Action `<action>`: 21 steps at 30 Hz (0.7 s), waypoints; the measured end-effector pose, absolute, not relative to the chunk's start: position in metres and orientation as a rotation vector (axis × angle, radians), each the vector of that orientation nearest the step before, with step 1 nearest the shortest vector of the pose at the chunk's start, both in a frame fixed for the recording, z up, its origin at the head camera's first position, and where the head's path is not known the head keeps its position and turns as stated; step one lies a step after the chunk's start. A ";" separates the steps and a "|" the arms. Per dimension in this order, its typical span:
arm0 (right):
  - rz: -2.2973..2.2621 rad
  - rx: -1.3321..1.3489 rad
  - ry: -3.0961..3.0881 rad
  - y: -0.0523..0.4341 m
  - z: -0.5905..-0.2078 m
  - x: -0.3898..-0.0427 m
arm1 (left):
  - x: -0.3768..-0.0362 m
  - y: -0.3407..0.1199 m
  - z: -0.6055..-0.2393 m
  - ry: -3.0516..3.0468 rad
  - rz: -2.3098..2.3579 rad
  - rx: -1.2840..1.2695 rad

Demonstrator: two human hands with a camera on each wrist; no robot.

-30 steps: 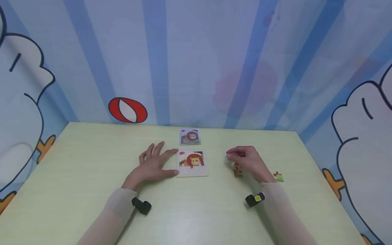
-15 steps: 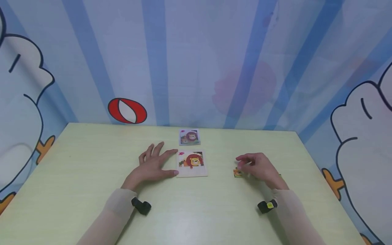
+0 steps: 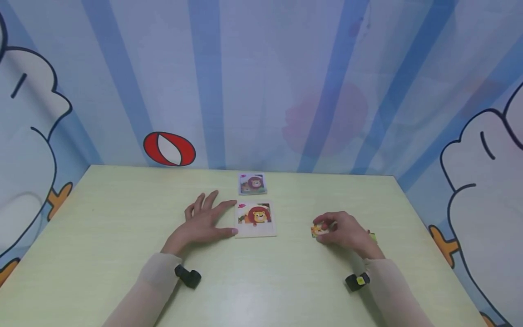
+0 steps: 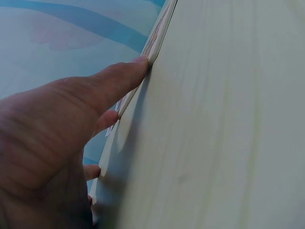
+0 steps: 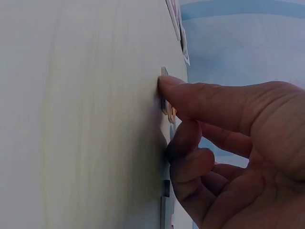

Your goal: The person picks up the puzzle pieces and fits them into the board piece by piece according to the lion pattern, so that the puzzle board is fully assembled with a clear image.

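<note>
A square puzzle board (image 3: 255,227) with a lion picture across its upper part lies mid-table; its lower part is pale and bare. My left hand (image 3: 203,223) is spread at its left side, thumb and index fingertip touching that edge. The left wrist view shows the thumb (image 4: 125,78) against the board's thin side. Farther right, my right hand (image 3: 345,234) pinches a small orange and green puzzle piece (image 3: 314,231) between thumb and fingers, low over the table. That thumb (image 5: 200,100) covers part of the piece in the right wrist view.
Behind the board lies a smaller lion picture card (image 3: 252,184). Another green puzzle piece (image 3: 372,236) shows partly beyond my right wrist. The pale wooden table (image 3: 253,281) ends at a blue striped backdrop (image 3: 261,91).
My right hand has moved right and toward me, down to the orange and green puzzle piece, and its thumb and fingers now pinch it. The left hand keeps its place at the board.
</note>
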State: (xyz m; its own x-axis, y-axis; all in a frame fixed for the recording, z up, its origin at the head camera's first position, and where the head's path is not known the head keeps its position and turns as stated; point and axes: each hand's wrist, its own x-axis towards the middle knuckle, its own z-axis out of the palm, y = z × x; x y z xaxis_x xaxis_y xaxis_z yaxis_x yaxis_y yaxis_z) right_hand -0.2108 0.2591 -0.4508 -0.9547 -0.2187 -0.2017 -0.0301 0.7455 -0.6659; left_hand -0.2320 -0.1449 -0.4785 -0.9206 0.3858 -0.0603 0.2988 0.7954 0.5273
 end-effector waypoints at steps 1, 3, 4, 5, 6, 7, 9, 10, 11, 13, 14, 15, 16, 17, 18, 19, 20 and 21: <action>-1.008 -0.201 2.688 0.259 -0.451 -0.211 | -0.232 -0.145 -0.479 2.817 0.789 0.541; -1.000 -0.215 2.704 0.259 -0.451 -0.210 | -0.232 -0.145 -0.479 2.817 0.791 0.539; -1.004 -0.219 2.709 0.258 -0.451 -0.210 | -0.233 -0.145 -0.479 2.818 0.792 0.539; -1.009 -0.222 2.714 0.258 -0.451 -0.210 | -0.233 -0.145 -0.479 2.819 0.791 0.538; -1.014 -0.225 2.718 0.258 -0.450 -0.211 | -0.233 -0.144 -0.479 2.819 0.791 0.537; -1.020 -0.229 2.718 0.257 -0.450 -0.211 | -0.233 -0.144 -0.478 2.820 0.790 0.537; -1.027 -0.229 2.722 0.256 -0.450 -0.211 | -0.233 -0.145 -0.479 2.822 0.787 0.536; -1.030 -0.226 2.722 0.256 -0.450 -0.212 | -0.233 -0.145 -0.479 2.822 0.788 0.535; -1.031 -0.224 2.722 0.255 -0.450 -0.212 | -0.233 -0.145 -0.479 2.822 0.788 0.536; -1.056 -0.218 2.704 0.254 -0.450 -0.214 | -0.234 -0.145 -0.480 2.821 0.788 0.536; -1.073 -0.214 2.693 0.253 -0.450 -0.215 | -0.234 -0.145 -0.481 2.819 0.788 0.536; -1.091 -0.221 2.680 0.253 -0.450 -0.216 | -0.234 -0.145 -0.481 2.819 0.786 0.535; -1.115 -0.222 2.663 0.251 -0.450 -0.217 | -0.234 -0.145 -0.481 2.818 0.785 0.533; -1.137 -0.231 2.649 0.250 -0.450 -0.218 | -0.233 -0.145 -0.481 2.816 0.783 0.532; -1.161 -0.232 2.636 0.248 -0.449 -0.219 | -0.233 -0.145 -0.481 2.815 0.783 0.532; -1.178 -0.243 2.629 0.246 -0.449 -0.221 | -0.233 -0.145 -0.481 2.815 0.785 0.532; -1.199 -0.251 2.623 0.244 -0.448 -0.222 | -0.233 -0.145 -0.480 2.816 0.783 0.532; -1.221 -0.258 2.613 0.241 -0.447 -0.224 | -0.233 -0.145 -0.480 2.816 0.783 0.531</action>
State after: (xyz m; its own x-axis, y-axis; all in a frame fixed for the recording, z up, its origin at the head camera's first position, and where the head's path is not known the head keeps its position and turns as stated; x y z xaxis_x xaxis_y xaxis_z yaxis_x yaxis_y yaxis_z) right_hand -0.2237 0.2415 -0.4465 -0.9543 -0.2607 -0.1458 -0.0555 0.6342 -0.7711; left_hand -0.2330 -0.1449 -0.4802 -0.9221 0.3811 -0.0675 0.2916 0.7988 0.5262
